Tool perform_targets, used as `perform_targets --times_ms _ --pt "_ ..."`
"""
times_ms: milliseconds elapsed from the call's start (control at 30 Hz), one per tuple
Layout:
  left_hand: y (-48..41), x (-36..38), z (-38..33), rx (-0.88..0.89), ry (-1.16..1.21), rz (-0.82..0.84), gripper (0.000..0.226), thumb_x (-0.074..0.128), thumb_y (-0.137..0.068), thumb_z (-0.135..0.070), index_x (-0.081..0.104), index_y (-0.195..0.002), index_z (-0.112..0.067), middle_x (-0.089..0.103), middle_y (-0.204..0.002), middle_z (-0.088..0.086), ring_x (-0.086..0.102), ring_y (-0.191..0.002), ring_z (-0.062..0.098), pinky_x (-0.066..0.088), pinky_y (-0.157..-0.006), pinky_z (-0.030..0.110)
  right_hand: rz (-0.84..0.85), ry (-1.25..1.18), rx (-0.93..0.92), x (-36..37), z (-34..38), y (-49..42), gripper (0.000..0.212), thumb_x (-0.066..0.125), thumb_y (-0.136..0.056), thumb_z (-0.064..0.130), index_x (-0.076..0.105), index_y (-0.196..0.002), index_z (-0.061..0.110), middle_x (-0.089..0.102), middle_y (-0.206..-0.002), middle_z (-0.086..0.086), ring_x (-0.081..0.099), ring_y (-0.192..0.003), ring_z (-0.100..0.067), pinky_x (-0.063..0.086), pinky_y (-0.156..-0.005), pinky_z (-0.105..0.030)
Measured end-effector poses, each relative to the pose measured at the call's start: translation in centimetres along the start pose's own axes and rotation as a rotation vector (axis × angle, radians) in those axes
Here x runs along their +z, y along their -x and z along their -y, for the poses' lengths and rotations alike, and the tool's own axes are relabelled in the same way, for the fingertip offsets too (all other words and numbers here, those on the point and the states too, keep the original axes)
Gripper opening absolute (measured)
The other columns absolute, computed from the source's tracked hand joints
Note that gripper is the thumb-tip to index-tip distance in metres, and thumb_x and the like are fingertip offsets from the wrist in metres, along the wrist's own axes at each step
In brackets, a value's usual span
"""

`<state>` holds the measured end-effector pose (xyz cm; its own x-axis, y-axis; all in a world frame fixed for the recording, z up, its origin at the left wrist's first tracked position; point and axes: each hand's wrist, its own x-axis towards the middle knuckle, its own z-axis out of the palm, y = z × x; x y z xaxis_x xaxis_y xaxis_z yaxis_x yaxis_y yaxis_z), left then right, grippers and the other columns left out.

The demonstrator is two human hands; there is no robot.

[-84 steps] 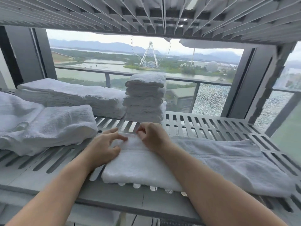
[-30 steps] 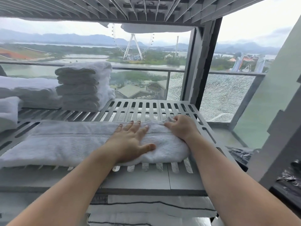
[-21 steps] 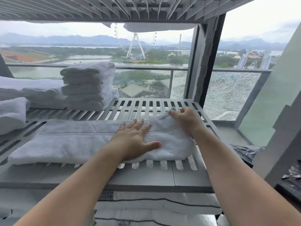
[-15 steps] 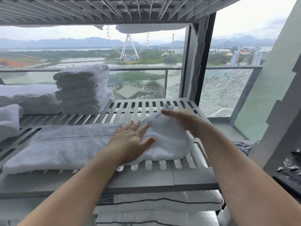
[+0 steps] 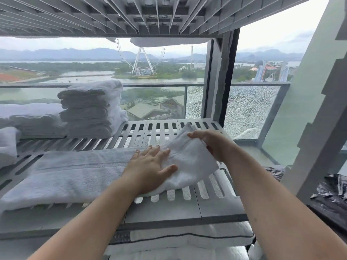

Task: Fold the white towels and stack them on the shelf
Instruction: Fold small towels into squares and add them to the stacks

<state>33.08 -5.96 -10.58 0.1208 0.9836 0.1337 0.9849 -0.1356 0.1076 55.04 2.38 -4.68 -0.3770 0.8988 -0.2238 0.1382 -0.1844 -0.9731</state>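
Much of the scene is being cut off or covered. The long white towel (image 5: 75,171) is lying across the slatted shelf (image 5: 163,128) in the lower left and middle of the frame, and its left end is running out past the frame edge. The left hand (image 5: 148,169) is hiding the towel's middle, pressing flat on it with the fingers spread and the thumb out to the right, gripping nothing. The right hand (image 5: 214,145), right of centre, is holding up the towel's right end, which is tilting clear of the shelf; the thumb is lying on top of the cloth and the other fingers are curling underneath, out of sight. A stack of folded towels (image 5: 90,109) is standing in the middle left, touching a lower pile (image 5: 33,119) that is leaving the frame at the left. A further towel (image 5: 7,145) at the left edge is only partly showing. Below the shelf, white bedding with a dark stripe (image 5: 187,239) is being half hidden by both forearms.
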Motion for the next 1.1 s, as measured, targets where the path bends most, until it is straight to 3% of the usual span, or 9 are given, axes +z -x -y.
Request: perform_targets --times_ms 167,333,433,533,600,733,867,967,1100 --pt "0.3 0.2 -0.1 0.012 0.018 0.011 0.089 -0.003 -0.073 -0.094 0.004 -0.152 -0.053 0.004 -0.166 -0.012 0.001 -0.153 0.015 -0.001 -0.123 0.049 -0.025 -0.36 0.088 -0.2 -2.0 -0.8 0.059 0.044 -0.101 0.045 0.069 -0.067 0.003 0.06 -0.057 -0.006 0.057 -0.049 -0.02 0.046 -0.048 -0.024" --pt "0.6 -1.0 -0.4 0.034 0.205 -0.084 0.083 0.001 -0.08 -0.088 0.023 -0.15 -0.051 0.027 -0.162 -0.01 0.022 -0.149 0.014 0.017 -0.12 0.054 -0.093 -0.121 -0.186 0.8 -2.0 -0.7 0.019 0.059 -0.09 0.009 0.077 -0.086 0.005 0.072 -0.087 -0.014 0.065 -0.071 -0.02 0.05 -0.056 -0.026" --pt "0.7 -2.2 -0.8 0.047 0.562 -0.173 0.062 0.023 -0.096 -0.07 0.051 -0.141 -0.039 0.05 -0.147 -0.01 0.044 -0.135 0.01 0.036 -0.104 0.03 -0.009 -0.153 -0.254 1.7 -2.0 -0.4 0.033 0.054 -0.074 -0.008 0.078 -0.091 0.007 0.07 -0.089 -0.014 0.061 -0.071 -0.024 0.046 -0.059 -0.03" --pt "0.5 -3.0 -1.8 -0.009 0.723 -0.148 0.044 0.04 -0.103 -0.049 0.054 -0.141 -0.031 0.054 -0.144 -0.007 0.047 -0.133 0.011 0.036 -0.098 0.019 0.037 -0.292 -0.259 2.0 -1.6 -0.3 0.033 0.045 -0.087 -0.009 0.077 -0.091 0.001 0.07 -0.084 -0.013 0.062 -0.072 -0.025 0.047 -0.063 -0.03" --pt "0.4 -2.9 -2.6 -0.041 0.563 -0.075 0.056 0.043 -0.099 -0.054 0.035 -0.152 -0.036 0.043 -0.154 -0.005 0.037 -0.142 0.018 0.029 -0.115 0.039 0.17 -0.417 -0.182 2.1 -1.4 0.0 0.034 0.044 -0.1 0.015 0.075 -0.095 0.003 0.068 -0.079 -0.012 0.064 -0.071 -0.024 0.053 -0.068 -0.03" --pt "0.2 -1.6 -4.3 -0.051 0.162 0.019 0.079 0.022 -0.085 -0.082 -0.004 -0.153 -0.05 0.017 -0.165 -0.009 0.015 -0.152 0.021 0.006 -0.118 0.064 0.313 -0.31 -0.064 2.8 -0.7 0.8 0.06 0.063 -0.092 0.045 0.054 -0.137 0.007 0.06 -0.128 -0.019 0.058 -0.12 -0.04 0.04 -0.109 -0.054" --pt "0.0 -1.2 -3.8 0.044 0.204 0.058 0.069 0.017 -0.093 -0.074 0.002 -0.155 -0.047 0.007 -0.166 -0.009 0.002 -0.154 0.016 -0.002 -0.121 0.056 0.259 -0.306 0.058 3.7 -0.5 1.2 0.041 0.059 -0.089 0.024 0.052 -0.119 -0.003 0.063 -0.087 -0.015 0.065 -0.072 -0.029 0.057 -0.069 -0.034" --pt "0.5 -2.0 -0.6 0.05 0.274 0.002 0.06 0.024 -0.099 -0.064 0.022 -0.155 -0.04 0.014 -0.166 -0.003 0.006 -0.153 0.012 0.007 -0.12 0.038 0.239 -0.4 0.053 3.5 -0.4 1.5 0.04 0.046 -0.091 0.024 0.049 -0.122 -0.002 0.061 -0.097 -0.021 0.062 -0.087 -0.036 0.05 -0.089 -0.045" --pt "1.0 -3.1 4.0 -0.097 0.057 0.044 0.074 0.02 -0.094 -0.072 0.018 -0.157 -0.034 0.012 -0.166 0.002 0.006 -0.153 0.017 0.007 -0.122 0.042 0.117 -0.433 0.0 4.1 -0.6 1.1 0.036 0.052 -0.085 0.024 0.049 -0.114 0.003 0.049 -0.098 -0.018 0.048 -0.092 -0.037 0.038 -0.09 -0.049"
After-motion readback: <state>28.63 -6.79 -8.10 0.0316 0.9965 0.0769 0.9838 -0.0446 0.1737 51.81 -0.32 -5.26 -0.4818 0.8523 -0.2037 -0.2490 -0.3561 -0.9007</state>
